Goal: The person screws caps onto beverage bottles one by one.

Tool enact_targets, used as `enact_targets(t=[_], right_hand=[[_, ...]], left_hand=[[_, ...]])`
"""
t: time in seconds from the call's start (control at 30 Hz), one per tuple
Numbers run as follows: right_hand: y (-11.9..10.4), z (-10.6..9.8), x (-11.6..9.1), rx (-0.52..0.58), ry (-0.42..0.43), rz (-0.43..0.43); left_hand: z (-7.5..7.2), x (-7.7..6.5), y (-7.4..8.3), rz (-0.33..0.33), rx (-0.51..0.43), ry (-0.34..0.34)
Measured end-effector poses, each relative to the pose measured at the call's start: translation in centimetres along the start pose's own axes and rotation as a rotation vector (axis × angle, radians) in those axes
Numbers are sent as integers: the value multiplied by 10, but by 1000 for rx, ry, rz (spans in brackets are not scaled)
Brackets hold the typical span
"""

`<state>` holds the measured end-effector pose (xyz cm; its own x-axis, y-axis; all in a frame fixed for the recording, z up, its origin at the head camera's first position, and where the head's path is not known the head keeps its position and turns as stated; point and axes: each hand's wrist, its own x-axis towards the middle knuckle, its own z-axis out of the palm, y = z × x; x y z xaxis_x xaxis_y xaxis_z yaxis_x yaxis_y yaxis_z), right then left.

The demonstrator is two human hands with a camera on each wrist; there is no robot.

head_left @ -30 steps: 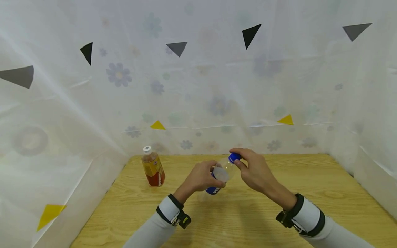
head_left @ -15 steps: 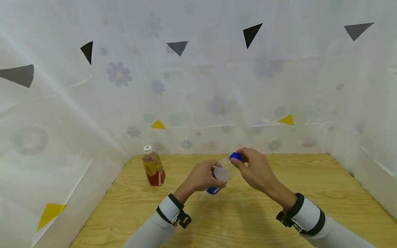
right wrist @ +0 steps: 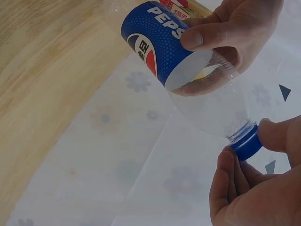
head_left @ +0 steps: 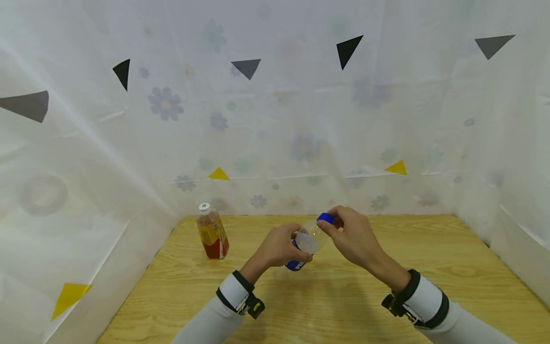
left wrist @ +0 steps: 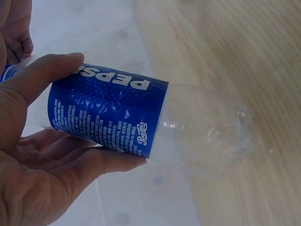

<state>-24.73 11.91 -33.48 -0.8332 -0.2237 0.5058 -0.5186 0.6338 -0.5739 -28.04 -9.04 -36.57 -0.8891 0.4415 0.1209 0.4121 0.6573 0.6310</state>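
A clear plastic Pepsi bottle point(left wrist: 108, 110) with a blue label leans over the table, its neck toward the right. No drink shows inside it. My left hand point(head_left: 280, 244) wraps round the labelled middle, thumb on one side and fingers on the other. At the neck, the thumb and fingers of my right hand point(head_left: 353, 236) pinch the blue cap point(right wrist: 247, 143), which sits on the mouth. In the right wrist view the bottle's clear shoulder point(right wrist: 211, 108) shows between the two hands.
On the table's left stands a bottle of reddish-brown drink point(head_left: 213, 234) with a white cap and yellow label. The wooden table point(head_left: 301, 306) ends at a pale flowered sheet point(head_left: 275, 119) that hangs behind and at both sides.
The right hand's fingers have shifted round the blue cap, from stretched over its far side to drawn in at its right. The left hand and bottle stay in place.
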Motion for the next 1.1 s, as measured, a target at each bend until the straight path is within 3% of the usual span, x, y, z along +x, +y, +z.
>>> enact_targets(t=[0.47,0.87,1.1], right_hand=[[-2,-2,1,-67,-73,52],[-2,-1,-3,-62,-92,-108],[-3,-1,-3,-57,-56,-152]], left_hand=[[0,1,-1,-6,6,5],[-1,1,-4,-6,-1,-9],[0,1,-3,-7,-10,-17]])
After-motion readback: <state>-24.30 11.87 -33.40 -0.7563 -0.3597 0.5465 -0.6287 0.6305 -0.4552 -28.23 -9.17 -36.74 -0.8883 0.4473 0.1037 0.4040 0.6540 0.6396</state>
